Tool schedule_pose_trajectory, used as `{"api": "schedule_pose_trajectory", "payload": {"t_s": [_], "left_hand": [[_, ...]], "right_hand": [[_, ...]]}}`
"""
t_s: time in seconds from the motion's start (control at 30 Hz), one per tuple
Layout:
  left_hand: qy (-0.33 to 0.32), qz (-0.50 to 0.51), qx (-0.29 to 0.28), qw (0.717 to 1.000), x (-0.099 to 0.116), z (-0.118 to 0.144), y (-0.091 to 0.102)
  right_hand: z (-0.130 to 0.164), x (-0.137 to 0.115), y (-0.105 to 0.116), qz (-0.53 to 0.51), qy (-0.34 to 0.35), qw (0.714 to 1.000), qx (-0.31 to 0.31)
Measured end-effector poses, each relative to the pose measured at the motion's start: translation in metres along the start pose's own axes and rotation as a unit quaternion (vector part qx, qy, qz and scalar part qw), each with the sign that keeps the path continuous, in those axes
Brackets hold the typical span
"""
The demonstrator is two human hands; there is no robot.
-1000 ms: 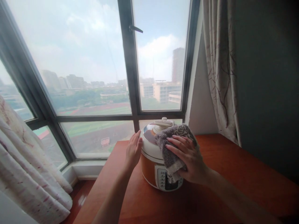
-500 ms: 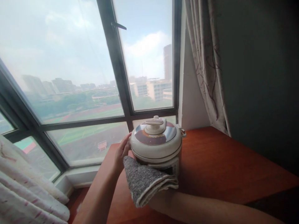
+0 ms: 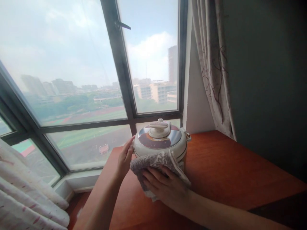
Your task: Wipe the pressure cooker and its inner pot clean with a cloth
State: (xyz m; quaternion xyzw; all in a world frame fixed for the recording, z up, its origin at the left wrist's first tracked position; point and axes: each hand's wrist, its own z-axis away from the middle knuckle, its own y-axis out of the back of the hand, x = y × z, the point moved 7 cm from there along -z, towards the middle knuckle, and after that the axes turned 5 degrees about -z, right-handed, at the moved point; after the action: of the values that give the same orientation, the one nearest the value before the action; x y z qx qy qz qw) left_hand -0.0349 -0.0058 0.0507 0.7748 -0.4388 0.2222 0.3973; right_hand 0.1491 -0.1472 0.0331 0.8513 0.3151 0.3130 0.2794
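The round cream-and-orange electric pressure cooker [image 3: 165, 143] stands on the reddish-brown wooden table [image 3: 227, 166] and serves as the landmark. To its right the tabletop lies bare up to the dark green wall [image 3: 271, 80]. Behind it the black-framed window [image 3: 124, 80] and the patterned beige curtain [image 3: 213, 64] close the way. Its left flank is blocked by the left hand [image 3: 125, 157], its front by the right hand [image 3: 165, 188] pressing a grey folded towel [image 3: 153, 164]. Above its lid the air is open.

The grey cloth [image 3: 153, 163] and right hand [image 3: 165, 188] cover the cooker [image 3: 160, 143] front, panel hidden. Left hand [image 3: 125, 158] palm unseen against its side. Both forearms run off the bottom edge.
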Motion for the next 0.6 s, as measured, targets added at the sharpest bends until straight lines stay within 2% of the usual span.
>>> {"api": "schedule_pose_trajectory", "payload": {"t_s": [0.07, 0.13, 0.23, 0.37, 0.53, 0.57, 0.6], "left_hand": [[-0.003, -0.007, 0.005, 1.000, 0.003, 0.000, 0.001], [-0.004, -0.009, 0.016, 1.000, 0.004, 0.001, 0.000], [-0.001, 0.000, 0.023, 1.000, 0.003, 0.002, -0.002], [0.011, 0.010, 0.027, 1.000, 0.001, 0.003, -0.003], [0.024, 0.026, 0.034, 0.999, -0.002, 0.004, -0.003], [0.025, 0.029, 0.036, 0.999, -0.002, 0.004, -0.003], [0.027, 0.032, 0.038, 0.998, -0.003, 0.004, -0.003]], "right_hand": [[0.007, 0.014, 0.012, 0.028, -0.036, 0.999, 0.016], [0.014, 0.027, 0.022, 0.013, -0.087, 0.996, 0.034], [0.035, 0.036, 0.023, -0.029, -0.170, 0.983, 0.055], [0.079, 0.027, 0.000, -0.066, -0.281, 0.952, 0.106], [0.128, 0.021, -0.040, -0.126, -0.425, 0.882, 0.159], [0.134, 0.024, -0.046, -0.138, -0.441, 0.872, 0.162], [0.137, 0.025, -0.053, -0.153, -0.434, 0.874, 0.153]]}}
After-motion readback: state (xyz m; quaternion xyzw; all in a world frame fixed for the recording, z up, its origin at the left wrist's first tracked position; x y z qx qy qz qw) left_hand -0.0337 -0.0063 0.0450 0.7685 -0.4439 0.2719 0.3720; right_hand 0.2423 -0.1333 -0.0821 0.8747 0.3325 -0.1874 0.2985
